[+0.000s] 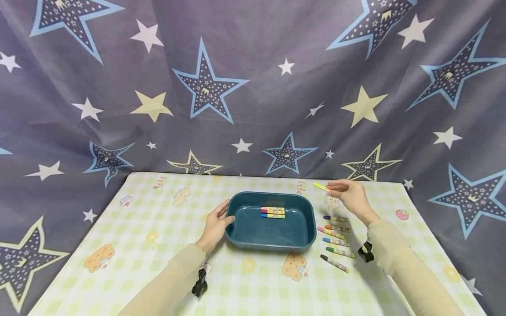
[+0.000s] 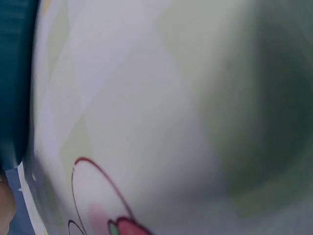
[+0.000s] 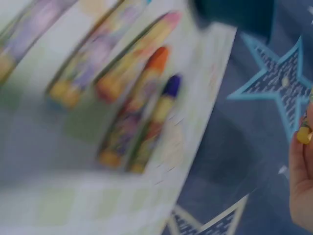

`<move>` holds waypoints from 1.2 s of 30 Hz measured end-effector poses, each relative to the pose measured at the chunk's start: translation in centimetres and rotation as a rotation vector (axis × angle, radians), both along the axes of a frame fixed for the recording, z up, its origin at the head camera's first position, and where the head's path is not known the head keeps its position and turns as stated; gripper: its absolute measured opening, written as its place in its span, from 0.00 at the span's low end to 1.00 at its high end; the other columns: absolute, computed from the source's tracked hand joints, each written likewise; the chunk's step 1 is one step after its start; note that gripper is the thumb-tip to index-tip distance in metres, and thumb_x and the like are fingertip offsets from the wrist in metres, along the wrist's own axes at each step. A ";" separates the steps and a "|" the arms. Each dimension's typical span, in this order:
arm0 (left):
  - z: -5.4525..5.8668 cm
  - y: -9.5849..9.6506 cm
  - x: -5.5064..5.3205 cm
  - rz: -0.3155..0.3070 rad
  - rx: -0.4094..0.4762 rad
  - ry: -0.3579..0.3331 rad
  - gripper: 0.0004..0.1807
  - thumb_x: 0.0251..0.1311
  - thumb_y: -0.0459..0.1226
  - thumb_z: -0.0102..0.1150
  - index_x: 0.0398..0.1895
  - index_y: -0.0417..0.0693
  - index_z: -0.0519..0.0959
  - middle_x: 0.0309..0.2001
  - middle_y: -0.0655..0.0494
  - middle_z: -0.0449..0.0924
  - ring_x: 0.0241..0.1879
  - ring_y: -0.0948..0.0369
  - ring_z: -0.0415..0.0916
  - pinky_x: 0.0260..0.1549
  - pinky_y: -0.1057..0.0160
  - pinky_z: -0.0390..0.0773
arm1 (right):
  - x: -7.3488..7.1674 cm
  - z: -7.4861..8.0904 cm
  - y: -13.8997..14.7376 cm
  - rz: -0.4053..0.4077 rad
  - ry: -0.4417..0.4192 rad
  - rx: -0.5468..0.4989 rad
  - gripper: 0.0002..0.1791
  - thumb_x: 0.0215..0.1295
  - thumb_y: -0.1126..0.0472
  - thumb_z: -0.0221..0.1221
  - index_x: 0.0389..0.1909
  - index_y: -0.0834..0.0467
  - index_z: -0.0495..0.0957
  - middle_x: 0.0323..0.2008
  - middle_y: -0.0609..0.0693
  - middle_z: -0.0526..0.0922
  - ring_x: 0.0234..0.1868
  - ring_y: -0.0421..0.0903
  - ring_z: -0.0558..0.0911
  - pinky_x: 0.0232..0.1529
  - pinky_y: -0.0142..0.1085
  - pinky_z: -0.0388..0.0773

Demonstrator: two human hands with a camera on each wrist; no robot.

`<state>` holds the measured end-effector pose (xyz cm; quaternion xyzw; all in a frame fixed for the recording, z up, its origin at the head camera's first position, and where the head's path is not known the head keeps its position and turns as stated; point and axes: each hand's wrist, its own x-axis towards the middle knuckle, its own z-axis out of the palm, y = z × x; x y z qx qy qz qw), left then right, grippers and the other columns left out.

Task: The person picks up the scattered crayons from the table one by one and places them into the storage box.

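Observation:
A dark teal tray [image 1: 269, 246] sits on the table, with three crayons [image 1: 272, 211] lying side by side in it. At its left end my left hand [image 1: 213, 227] holds the rim, thumb over the edge and fingers along the outer wall. My right hand [image 1: 353, 199] is raised beyond the tray's right side and pinches a yellow crayon [image 1: 320, 186], its tip pointing left. Only the wrapped end of that crayon [image 3: 304, 134] shows in the right wrist view. Nearest below the right hand lie a purple crayon [image 1: 335, 218] and an orange crayon [image 1: 337, 228].
Right of the tray, a loose column continues with a pink crayon [image 1: 331, 233], a blue crayon [image 1: 336, 242], a green crayon [image 1: 340, 252] and a dark crayon [image 1: 334, 263]. A checked cloth [image 1: 158, 267] covers the table. Behind it hangs a star-patterned curtain [image 1: 253, 109].

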<state>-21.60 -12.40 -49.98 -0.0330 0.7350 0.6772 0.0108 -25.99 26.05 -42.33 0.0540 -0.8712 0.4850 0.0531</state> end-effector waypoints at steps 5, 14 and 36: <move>-0.1 0.0 -0.1 -0.007 -0.003 -0.015 0.33 0.56 0.28 0.52 0.67 0.48 0.60 0.64 0.45 0.63 0.64 0.52 0.61 0.61 0.57 0.68 | 0.4 0.6 -2.8 0.028 0.017 0.016 0.16 0.54 0.65 0.63 0.44 0.65 0.80 0.41 0.61 0.83 0.37 0.44 0.84 0.36 0.31 0.82; 0.0 0.0 0.1 0.007 0.003 -0.022 0.34 0.55 0.27 0.52 0.67 0.47 0.60 0.64 0.44 0.64 0.64 0.51 0.62 0.61 0.56 0.67 | 0.8 -1.3 -8.2 0.133 -0.029 -0.044 0.13 0.51 0.68 0.65 0.40 0.63 0.82 0.37 0.58 0.85 0.36 0.46 0.84 0.37 0.34 0.83; 0.1 0.2 0.3 0.015 0.018 -0.007 0.33 0.54 0.26 0.52 0.67 0.45 0.60 0.63 0.44 0.65 0.64 0.51 0.63 0.61 0.57 0.67 | 1.4 -5.5 -13.0 0.224 -0.092 -0.001 0.12 0.45 0.72 0.66 0.34 0.61 0.83 0.30 0.54 0.85 0.31 0.45 0.84 0.31 0.30 0.82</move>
